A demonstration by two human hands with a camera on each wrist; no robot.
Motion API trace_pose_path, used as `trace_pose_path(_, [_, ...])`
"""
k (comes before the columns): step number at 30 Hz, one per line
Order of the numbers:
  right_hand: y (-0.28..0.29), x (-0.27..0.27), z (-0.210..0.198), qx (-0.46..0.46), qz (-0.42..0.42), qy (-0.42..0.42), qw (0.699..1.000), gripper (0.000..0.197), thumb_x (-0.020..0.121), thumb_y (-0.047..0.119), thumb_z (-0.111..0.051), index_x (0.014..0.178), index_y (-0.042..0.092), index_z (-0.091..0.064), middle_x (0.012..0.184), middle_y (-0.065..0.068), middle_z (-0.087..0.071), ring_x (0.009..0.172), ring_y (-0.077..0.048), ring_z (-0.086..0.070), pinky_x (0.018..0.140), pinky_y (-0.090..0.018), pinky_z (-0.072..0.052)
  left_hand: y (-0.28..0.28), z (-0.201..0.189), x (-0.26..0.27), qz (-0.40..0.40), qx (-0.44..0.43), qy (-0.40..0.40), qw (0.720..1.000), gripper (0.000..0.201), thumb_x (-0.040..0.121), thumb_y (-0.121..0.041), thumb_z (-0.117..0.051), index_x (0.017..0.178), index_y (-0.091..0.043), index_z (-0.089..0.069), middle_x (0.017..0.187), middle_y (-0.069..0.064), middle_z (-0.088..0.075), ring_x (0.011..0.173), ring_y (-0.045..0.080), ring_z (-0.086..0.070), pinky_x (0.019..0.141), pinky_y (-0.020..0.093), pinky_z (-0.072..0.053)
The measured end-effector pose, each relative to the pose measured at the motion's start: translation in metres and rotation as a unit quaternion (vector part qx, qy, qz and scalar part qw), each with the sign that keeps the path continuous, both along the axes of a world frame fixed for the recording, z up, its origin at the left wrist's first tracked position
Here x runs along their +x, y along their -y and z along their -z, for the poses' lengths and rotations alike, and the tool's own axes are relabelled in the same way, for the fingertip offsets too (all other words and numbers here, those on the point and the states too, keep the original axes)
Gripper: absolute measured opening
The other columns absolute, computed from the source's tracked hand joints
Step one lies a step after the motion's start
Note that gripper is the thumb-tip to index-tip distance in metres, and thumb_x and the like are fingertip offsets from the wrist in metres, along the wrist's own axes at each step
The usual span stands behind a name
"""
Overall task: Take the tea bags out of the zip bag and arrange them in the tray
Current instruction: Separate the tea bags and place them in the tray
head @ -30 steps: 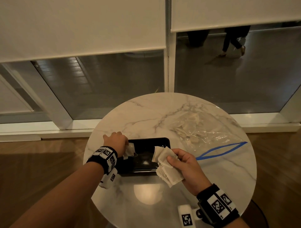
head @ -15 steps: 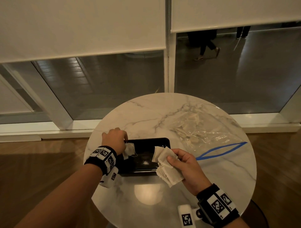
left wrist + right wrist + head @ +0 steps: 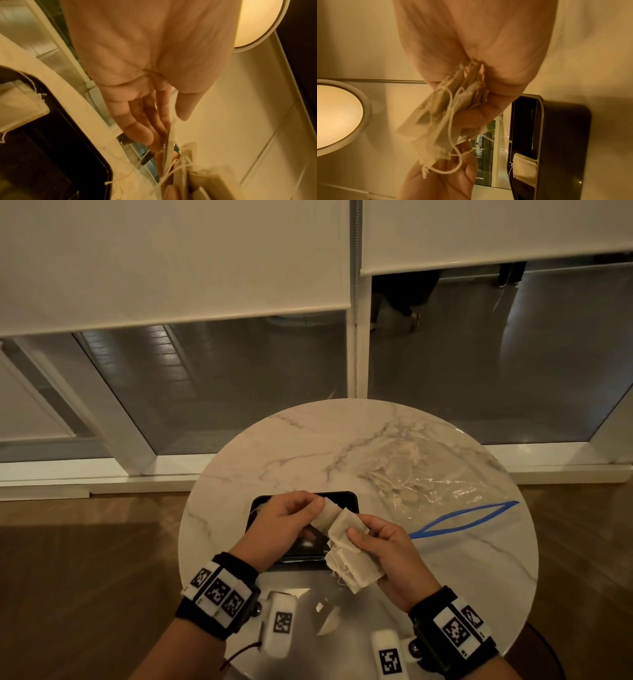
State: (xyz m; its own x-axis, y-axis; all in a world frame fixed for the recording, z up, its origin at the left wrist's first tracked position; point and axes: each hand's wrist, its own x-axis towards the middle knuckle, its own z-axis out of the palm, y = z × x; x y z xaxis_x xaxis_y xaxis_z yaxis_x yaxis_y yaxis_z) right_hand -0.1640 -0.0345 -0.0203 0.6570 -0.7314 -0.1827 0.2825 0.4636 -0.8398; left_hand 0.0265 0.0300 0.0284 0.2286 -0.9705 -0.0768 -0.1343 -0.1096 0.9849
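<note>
Tea bags (image 3: 354, 563) sit bunched in the right hand (image 3: 390, 556), fingers curled tight around them. The left hand (image 3: 281, 522) pinches one tea bag (image 3: 327, 513) above the black tray (image 3: 346, 496) near the table's (image 3: 308, 440) front edge. The zip bag (image 3: 428, 484) lies at the right side.

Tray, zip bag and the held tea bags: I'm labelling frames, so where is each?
tray (image 3: 346, 497), head view, far rim.
zip bag (image 3: 462, 517), head view, blue zip edge.
tea bags (image 3: 356, 568), head view, middle of bundle.
</note>
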Motion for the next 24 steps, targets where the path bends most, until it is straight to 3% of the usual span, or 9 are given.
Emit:
trace_pose_path(3, [-0.002, 0.000, -0.003, 0.001, -0.013, 0.008, 1.000, 0.027, 0.093, 0.005, -0.061, 0.119, 0.004, -0.069, 0.111, -0.027, -0.070, 0.093, -0.034, -0.070, 0.069, -0.040, -0.060, -0.003, 0.009, 0.000, -0.060, -0.012, 0.021, 0.998, 0.012, 0.097, -0.013, -0.064, 0.099, -0.009, -0.075, 0.091, 0.010, -0.076, 0.081, 0.018, -0.070, 0.069, 0.031, -0.057])
trace_pose_path(8, [-0.005, 0.003, -0.005, 0.008, -0.021, 0.014, 1.000, 0.025, 0.094, 0.003, -0.060, 0.118, 0.002, -0.069, 0.109, -0.028, -0.070, 0.085, -0.030, -0.072, 0.061, -0.037, -0.059, -0.013, 0.014, 0.003, -0.105, -0.005, 0.008, 0.994, 0.013, 0.097, -0.007, -0.064, 0.090, -0.012, -0.074, 0.086, 0.008, -0.075, 0.079, 0.020, -0.070, 0.070, 0.033, -0.058])
trace_pose_path(12, [-0.008, 0.005, -0.003, 0.002, -0.028, 0.010, 1.000, 0.027, 0.094, 0.003, -0.060, 0.119, 0.002, -0.069, 0.110, -0.027, -0.071, 0.087, -0.030, -0.072, 0.064, -0.037, -0.059, -0.019, 0.010, 0.001, -0.106, -0.005, 0.008, 0.994, 0.011, 0.098, -0.006, -0.061, 0.093, -0.006, -0.072, 0.085, 0.007, -0.074, 0.077, 0.015, -0.069, 0.066, 0.025, -0.056])
trace_pose_path(18, [-0.010, 0.009, -0.001, -0.014, -0.027, 0.002, 1.000, 0.025, 0.093, 0.004, -0.062, 0.116, 0.007, -0.072, 0.110, -0.023, -0.073, 0.093, -0.029, -0.071, 0.077, -0.037, -0.059, -0.029, 0.010, 0.006, -0.104, 0.009, 0.051, 0.993, 0.008, 0.096, -0.011, -0.064, 0.096, -0.009, -0.072, 0.085, 0.002, -0.073, 0.077, 0.011, -0.067, 0.070, 0.025, -0.056])
trace_pose_path(24, [-0.012, 0.011, 0.001, -0.018, -0.038, -0.004, 0.999, 0.026, 0.094, 0.003, -0.061, 0.118, 0.006, -0.071, 0.111, -0.023, -0.073, 0.095, -0.030, -0.072, 0.078, -0.037, -0.059, -0.032, 0.013, 0.012, -0.098, 0.013, 0.083, 0.992, 0.006, 0.096, -0.010, -0.065, 0.093, -0.013, -0.069, 0.077, -0.005, -0.070, 0.071, 0.007, -0.063, 0.066, 0.025, -0.052])
